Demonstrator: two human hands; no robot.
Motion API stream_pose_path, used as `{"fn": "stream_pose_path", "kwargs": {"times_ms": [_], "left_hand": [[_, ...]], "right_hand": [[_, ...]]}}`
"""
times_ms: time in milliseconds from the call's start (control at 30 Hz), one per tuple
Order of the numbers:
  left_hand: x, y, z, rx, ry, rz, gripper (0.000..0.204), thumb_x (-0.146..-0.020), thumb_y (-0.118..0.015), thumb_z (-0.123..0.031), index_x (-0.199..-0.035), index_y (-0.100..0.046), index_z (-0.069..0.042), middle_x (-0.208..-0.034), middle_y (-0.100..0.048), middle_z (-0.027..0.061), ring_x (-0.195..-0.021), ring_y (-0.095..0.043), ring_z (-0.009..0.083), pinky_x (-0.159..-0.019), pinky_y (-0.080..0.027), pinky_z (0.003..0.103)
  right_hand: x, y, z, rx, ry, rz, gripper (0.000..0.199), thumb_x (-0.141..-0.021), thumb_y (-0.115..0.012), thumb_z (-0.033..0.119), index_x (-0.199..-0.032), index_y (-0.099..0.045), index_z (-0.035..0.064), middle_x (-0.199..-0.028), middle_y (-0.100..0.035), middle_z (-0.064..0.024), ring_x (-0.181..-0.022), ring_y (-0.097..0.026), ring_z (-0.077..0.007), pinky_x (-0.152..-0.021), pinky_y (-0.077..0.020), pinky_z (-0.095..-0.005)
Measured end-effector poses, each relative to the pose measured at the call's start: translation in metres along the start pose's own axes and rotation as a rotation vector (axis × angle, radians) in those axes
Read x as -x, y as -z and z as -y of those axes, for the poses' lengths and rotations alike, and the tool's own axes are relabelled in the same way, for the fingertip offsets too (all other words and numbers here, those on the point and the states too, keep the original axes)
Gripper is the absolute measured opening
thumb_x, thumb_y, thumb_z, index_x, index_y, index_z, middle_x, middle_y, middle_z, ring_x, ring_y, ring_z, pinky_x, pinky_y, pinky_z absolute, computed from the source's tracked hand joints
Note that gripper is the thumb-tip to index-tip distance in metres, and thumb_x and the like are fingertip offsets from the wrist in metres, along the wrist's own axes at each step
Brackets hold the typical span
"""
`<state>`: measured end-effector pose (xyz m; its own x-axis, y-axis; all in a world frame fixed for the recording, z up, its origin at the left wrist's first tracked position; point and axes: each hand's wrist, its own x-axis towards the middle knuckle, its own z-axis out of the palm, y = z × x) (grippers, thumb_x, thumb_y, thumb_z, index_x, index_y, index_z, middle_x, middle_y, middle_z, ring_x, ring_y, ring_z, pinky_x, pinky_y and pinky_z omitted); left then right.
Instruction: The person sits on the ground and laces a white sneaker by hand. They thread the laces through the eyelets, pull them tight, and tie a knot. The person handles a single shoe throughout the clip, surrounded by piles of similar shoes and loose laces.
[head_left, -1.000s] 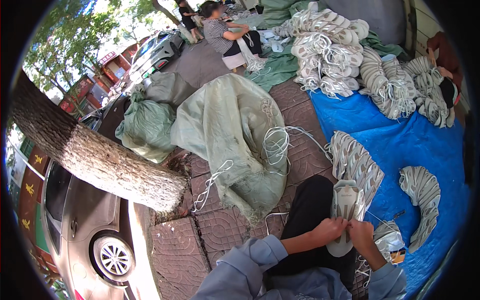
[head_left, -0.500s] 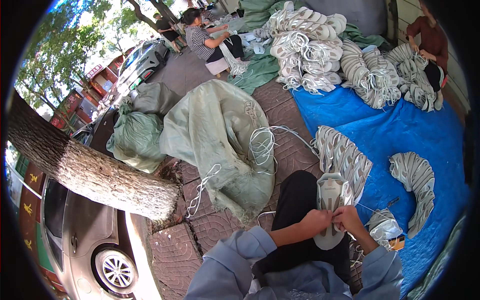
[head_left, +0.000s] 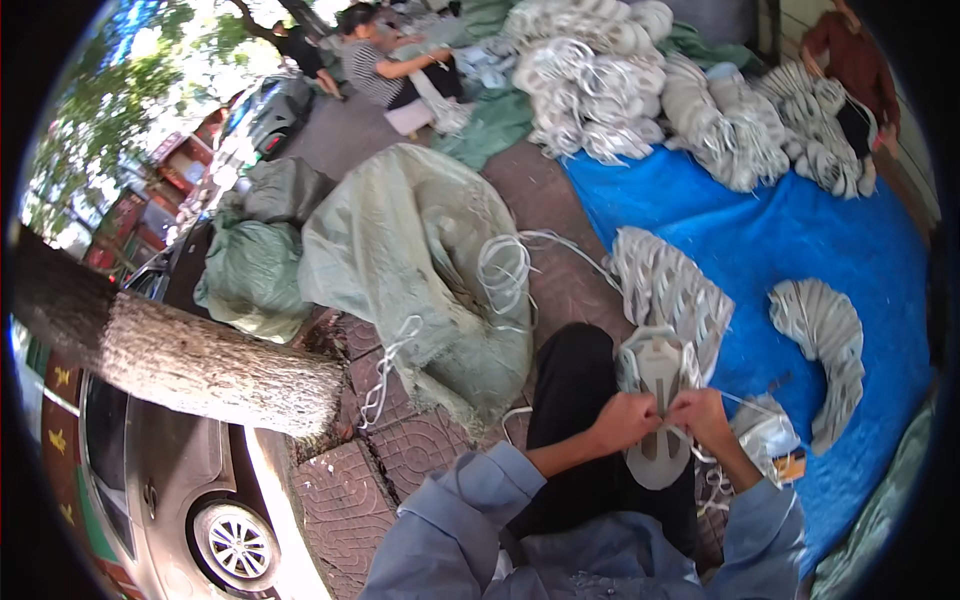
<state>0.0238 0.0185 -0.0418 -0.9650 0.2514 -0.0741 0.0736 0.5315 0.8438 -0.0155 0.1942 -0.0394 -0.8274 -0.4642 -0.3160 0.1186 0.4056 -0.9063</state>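
A flat grey and white shoe upper point(head_left: 658, 465) lies across my lap, its toe end toward me. My left hand point(head_left: 626, 420) is closed in a pinch at the left side of its middle slot and grips the upper there. Close beside it, my right hand point(head_left: 702, 415) is closed too, pinching a white shoelace point(head_left: 690, 368) that runs along the right side of the upper. The fingertips nearly meet over the slot, and they hide just where the lace passes. Past the upper stands a row of stacked shoe uppers point(head_left: 668, 285).
A blue tarp point(head_left: 700, 215) carries a curved stack of uppers point(head_left: 828, 350) and a white plastic bag point(head_left: 765, 435). Large laced piles point(head_left: 590, 90) lie farther back, near seated people. On my left are a pale green sack point(head_left: 420, 260), a tree trunk point(head_left: 220, 355) and a parked car point(head_left: 160, 480).
The whole view has shifted, so the surroundings sit higher and more to the left. My hands stay on the same upper, with slightly more gap between them; white lace now shows beside the right hand.
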Motion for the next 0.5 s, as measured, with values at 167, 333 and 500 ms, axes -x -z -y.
{"fn": "stream_pose_path", "kwargs": {"times_ms": [167,333,500], "left_hand": [[-0.003,-0.004,0.008,0.023,-0.099,-0.012,0.014,-0.075,-0.059,-0.012,-0.069,-0.055,0.0,-0.054,-0.055,0.0089,-0.048,-0.057,0.0102,-0.044,-0.044,0.026],[-0.001,-0.007,-0.01,0.136,0.125,-0.023,0.017,-0.073,-0.063,-0.013,-0.069,-0.053,0.0,-0.056,-0.056,0.0111,-0.05,-0.059,0.0162,-0.046,-0.045,0.028],[-0.004,-0.005,-0.015,0.232,0.221,-0.016,0.011,-0.075,-0.061,-0.008,-0.072,-0.056,0.002,-0.058,-0.058,0.0072,-0.048,-0.056,0.0094,-0.043,-0.043,0.023]], "right_hand": [[0.0,0.006,-0.018,-0.398,0.007,0.025,0.009,-0.066,-0.05,0.001,-0.068,-0.059,0.0026,-0.054,-0.054,-0.0019,-0.045,-0.047,-0.0056,-0.039,-0.0355,-0.0207],[-0.006,0.005,-0.015,-0.282,-0.059,-0.03,0.003,-0.067,-0.06,0.005,-0.068,-0.06,0.0013,-0.051,-0.053,-0.0022,-0.041,-0.046,-0.0054,-0.037,-0.0346,-0.02],[-0.011,0.013,-0.018,-0.399,-0.177,0.037,0.006,-0.066,-0.064,0.005,-0.07,-0.063,0.0012,-0.05,-0.054,-0.0018,-0.039,-0.048,-0.0052,-0.036,-0.0361,-0.0172]]}}
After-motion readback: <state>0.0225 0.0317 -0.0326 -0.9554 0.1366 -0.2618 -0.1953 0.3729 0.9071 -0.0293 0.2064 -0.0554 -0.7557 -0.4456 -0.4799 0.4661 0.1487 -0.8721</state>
